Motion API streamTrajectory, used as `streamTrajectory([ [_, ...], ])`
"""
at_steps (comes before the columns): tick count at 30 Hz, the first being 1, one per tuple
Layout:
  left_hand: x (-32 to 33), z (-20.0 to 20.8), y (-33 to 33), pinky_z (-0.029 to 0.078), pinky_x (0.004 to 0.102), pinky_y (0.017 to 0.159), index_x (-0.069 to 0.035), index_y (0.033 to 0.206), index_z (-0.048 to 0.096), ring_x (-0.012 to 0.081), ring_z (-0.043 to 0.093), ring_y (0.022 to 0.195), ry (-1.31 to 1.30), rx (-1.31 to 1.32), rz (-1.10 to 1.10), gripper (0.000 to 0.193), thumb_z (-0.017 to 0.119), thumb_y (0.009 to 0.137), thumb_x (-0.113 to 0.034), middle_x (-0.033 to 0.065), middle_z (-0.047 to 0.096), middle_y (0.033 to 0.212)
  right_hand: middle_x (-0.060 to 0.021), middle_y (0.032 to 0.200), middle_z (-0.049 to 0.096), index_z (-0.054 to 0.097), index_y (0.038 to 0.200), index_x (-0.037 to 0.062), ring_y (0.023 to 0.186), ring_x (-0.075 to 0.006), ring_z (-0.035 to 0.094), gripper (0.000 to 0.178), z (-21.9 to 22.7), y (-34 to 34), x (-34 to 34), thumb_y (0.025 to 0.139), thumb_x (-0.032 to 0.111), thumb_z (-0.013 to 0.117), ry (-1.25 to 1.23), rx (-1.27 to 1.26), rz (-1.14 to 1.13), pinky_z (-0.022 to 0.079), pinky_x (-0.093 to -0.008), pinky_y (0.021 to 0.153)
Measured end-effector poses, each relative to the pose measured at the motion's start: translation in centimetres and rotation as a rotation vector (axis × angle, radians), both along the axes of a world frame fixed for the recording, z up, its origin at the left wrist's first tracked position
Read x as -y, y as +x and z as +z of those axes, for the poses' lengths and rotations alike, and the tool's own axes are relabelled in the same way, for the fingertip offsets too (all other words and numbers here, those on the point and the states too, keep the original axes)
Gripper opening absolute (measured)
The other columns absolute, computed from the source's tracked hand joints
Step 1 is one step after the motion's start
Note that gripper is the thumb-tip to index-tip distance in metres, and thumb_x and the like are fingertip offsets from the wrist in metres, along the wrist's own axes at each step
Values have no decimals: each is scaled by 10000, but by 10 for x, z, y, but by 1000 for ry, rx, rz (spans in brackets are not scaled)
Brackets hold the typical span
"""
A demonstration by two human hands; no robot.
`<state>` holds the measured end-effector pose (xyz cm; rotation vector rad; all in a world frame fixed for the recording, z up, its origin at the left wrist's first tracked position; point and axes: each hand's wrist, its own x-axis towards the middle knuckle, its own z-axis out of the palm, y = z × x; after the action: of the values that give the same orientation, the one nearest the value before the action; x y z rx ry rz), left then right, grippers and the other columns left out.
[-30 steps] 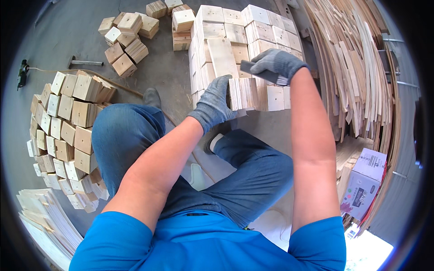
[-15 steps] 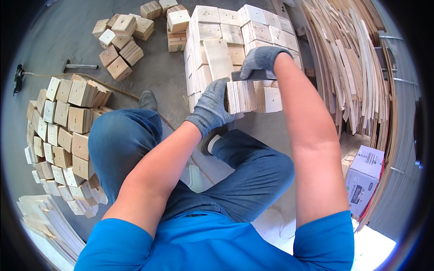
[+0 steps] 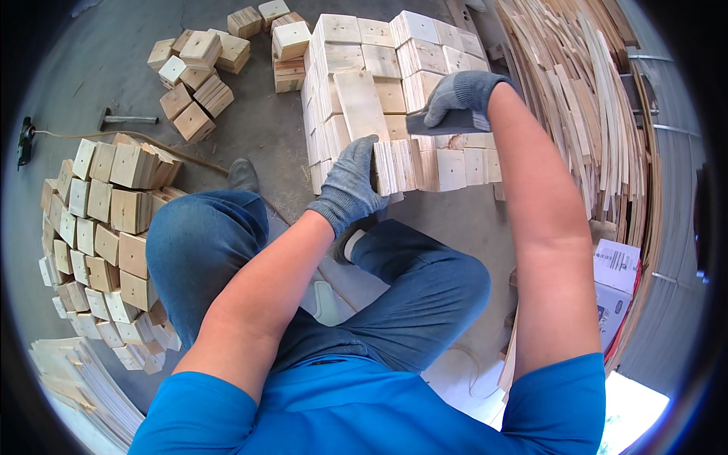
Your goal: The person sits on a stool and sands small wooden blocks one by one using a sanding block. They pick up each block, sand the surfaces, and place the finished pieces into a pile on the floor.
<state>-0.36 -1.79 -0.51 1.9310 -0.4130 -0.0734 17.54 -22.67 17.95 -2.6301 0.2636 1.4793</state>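
My left hand [image 3: 350, 182], in a grey glove, grips the near left side of a bundle of thin wood pieces [image 3: 396, 166] at the front corner of a big stack of pale wood blocks [image 3: 379, 61]. Its fingertips are at the bundle's upper edge; the underside of the grip is hidden. My right hand [image 3: 459, 98], also gloved, is closed round a dark, flat, rectangular tool [image 3: 440, 123] with a straight edge, held above the stack's front rows. Its exact kind does not show. A longer pale board [image 3: 361, 105] lies on top of the stack, just beyond the bundle.
More wood blocks [image 3: 114, 243] are piled at my left, with loose ones [image 3: 199, 72] farther off. A hammer [image 3: 127, 119] lies on the floor near a hose [image 3: 171, 152]. Long wood strips [image 3: 576, 114] and a carton [image 3: 613, 288] stand at the right.
My right hand has moved right with the dark tool, away from the bundle's end and my left hand. My left hand stays at the bundle. The whole view has shifted slightly.
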Motion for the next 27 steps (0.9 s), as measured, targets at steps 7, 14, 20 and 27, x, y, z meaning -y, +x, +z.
streamTrajectory([
  [7,2,1,0,468,488,1192,-1,1561,401,441,559,1350,9,19,-43,1164,989,648,-418,259,533,1453,-122,1167,819,841,1201,130,997,-278,771,463,-51,-9,-42,803,364,877,-85,-40,183,606,-409,893],
  [14,1,2,3,461,487,1201,28,1572,387,444,549,1378,-5,1,-47,1189,982,655,-438,274,536,1479,-133,1170,816,839,1208,113,1043,-296,763,509,-57,-15,-52,806,425,845,25,19,406,586,-397,928],
  [20,-1,2,1,417,459,1264,52,1625,353,452,513,1441,33,-38,-48,1263,980,662,-470,304,498,1549,-154,1208,812,793,1321,77,1054,-271,768,613,16,-39,-50,789,376,846,95,99,348,581,-366,996],
  [27,0,-3,1,422,453,1259,58,1615,363,450,524,1432,24,-26,-40,1253,981,664,-473,305,506,1540,-169,1246,800,782,1345,77,1086,-280,766,657,23,-44,-51,759,370,844,89,141,304,579,-358,1011],
])
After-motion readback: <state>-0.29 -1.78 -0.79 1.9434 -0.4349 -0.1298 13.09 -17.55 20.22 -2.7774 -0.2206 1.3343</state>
